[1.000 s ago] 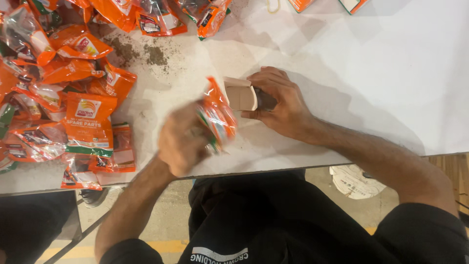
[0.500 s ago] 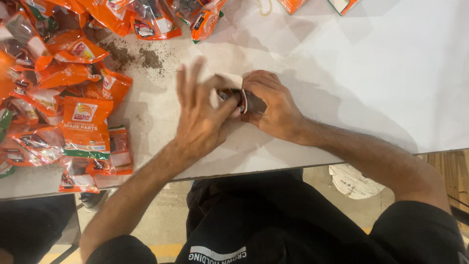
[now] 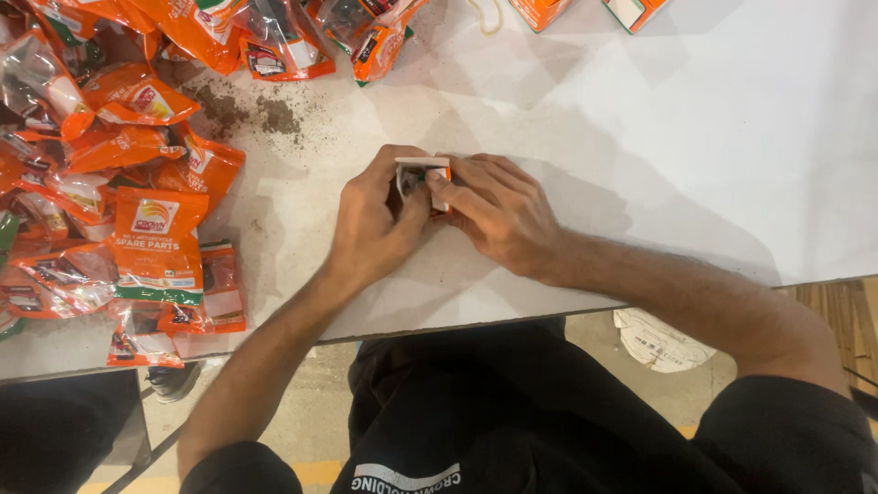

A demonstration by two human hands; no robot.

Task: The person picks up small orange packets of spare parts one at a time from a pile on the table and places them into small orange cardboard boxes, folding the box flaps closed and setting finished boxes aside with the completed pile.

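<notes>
Seen from above, a person sits at a white desk [image 3: 695, 155] with both bare forearms reaching forward and the hands meeting in the middle. The left hand [image 3: 375, 224] is curled, its fingers bent over and its thumb pressed against a small box [image 3: 422, 174], white on its upper flap with an orange edge. The right hand [image 3: 498, 215] comes in from the other side, its fingers closed together and pinching the same box at its right end, so the two hands touch each other around it. The box sits just above the desk surface between the fingertips; most of it is hidden by the fingers, and a dark object inside its open end cannot be made out.

Well to the left of the left hand lies a loose heap of orange plastic packets [image 3: 110, 174] with clear windows, spread along that side of the desk. Beyond the left hand, away from the person, is a patch of dark crumbs or dust [image 3: 261, 112] on the white surface. Further beyond the hands, at the far edge, are more orange packets [image 3: 366, 37] and two orange cartons [image 3: 594, 11]. Below the desk edge, the person's dark clothing [image 3: 476, 412] fills the view.
</notes>
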